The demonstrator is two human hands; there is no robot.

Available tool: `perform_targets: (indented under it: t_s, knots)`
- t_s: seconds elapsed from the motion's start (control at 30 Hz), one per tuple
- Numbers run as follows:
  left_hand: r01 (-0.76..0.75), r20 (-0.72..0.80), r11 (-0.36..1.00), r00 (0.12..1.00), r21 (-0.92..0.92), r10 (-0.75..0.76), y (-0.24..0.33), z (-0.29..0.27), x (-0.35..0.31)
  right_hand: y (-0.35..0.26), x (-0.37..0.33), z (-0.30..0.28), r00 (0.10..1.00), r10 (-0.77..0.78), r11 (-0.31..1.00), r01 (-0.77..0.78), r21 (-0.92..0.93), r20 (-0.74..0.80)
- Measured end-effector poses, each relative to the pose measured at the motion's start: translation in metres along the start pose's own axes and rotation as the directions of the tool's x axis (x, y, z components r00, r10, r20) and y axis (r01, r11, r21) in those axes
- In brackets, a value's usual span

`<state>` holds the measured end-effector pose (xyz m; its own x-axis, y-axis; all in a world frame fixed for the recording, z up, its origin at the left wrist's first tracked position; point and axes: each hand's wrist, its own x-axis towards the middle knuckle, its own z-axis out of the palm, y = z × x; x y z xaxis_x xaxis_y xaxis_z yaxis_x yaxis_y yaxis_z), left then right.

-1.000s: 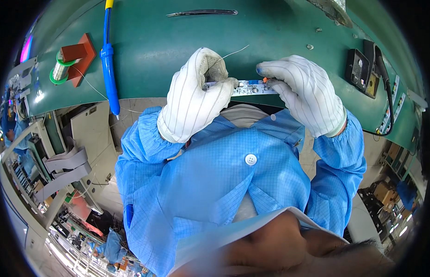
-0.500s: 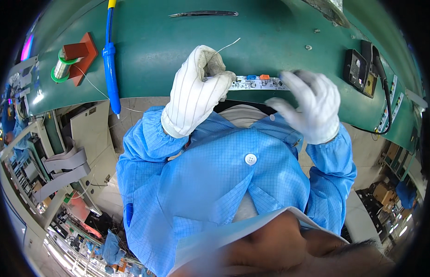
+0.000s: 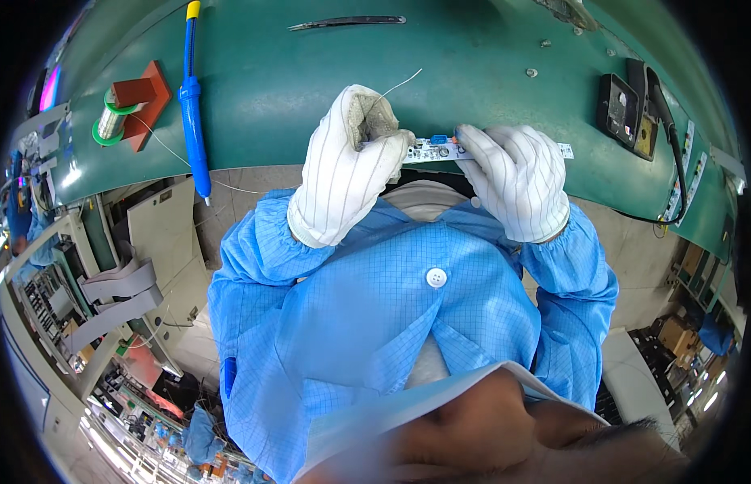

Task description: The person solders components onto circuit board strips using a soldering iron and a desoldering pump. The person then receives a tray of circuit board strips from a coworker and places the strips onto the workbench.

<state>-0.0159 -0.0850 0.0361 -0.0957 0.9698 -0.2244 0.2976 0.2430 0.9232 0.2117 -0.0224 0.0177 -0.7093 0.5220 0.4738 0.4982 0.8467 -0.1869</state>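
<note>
A narrow white circuit board with small parts on it lies level at the near edge of the green bench. My left hand, in a striped white glove, pinches its left end. From that same hand a thin solder wire sticks up and to the right. My right hand, gloved too, closes over the board right of its middle, fingertips by an orange connector that they mostly cover. Left of the fingertips a blue connector shows. The board's right tip extends past my right hand.
Black tweezers lie at the back. On the left are a blue desoldering pump and a solder spool on a red-brown stand. A soldering iron holder with a cable stands right, beside more board strips.
My right hand has moved left and closed onto the board, covering most of the orange connector. My left hand keeps its pinch on the left end.
</note>
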Motion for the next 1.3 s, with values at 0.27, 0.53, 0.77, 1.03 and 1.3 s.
perform_targets:
  t_s: [0.27, 0.53, 0.77, 1.03, 1.3]
  knots:
    - [0.068, -0.05, 0.947, 0.995, -0.314, -0.088, 0.008, 0.002, -0.001, -0.002, -0.008, -0.003, 0.997, 0.073, 0.997, -0.073, -0.022, -0.012]
    - [-0.187, -0.013, 0.955, 0.982, -0.228, 0.19, 0.0, 0.013, -0.025, -0.001, -0.021, -0.012, 0.98, -0.062, 0.994, 0.044, -0.095, -0.188]
    - [-0.599, -0.089, 0.746, 0.793, -0.292, 0.602, 0.0, 0.008, -0.011, 0.002, -0.019, -0.05, 0.982, 0.09, 0.943, -0.03, 0.333, -0.165]
    - [-0.806, 0.297, 0.417, 0.556, 0.419, 0.776, 0.044, 0.005, 0.012, -0.02, -0.034, 0.019, 0.824, 0.512, 0.556, -0.102, 0.825, -0.243]
    - [-0.834, 0.31, 0.31, 0.475, 0.456, 0.824, 0.027, 0.015, 0.028, -0.014, -0.03, 0.023, 0.819, 0.573, 0.268, -0.223, 0.937, 0.03]
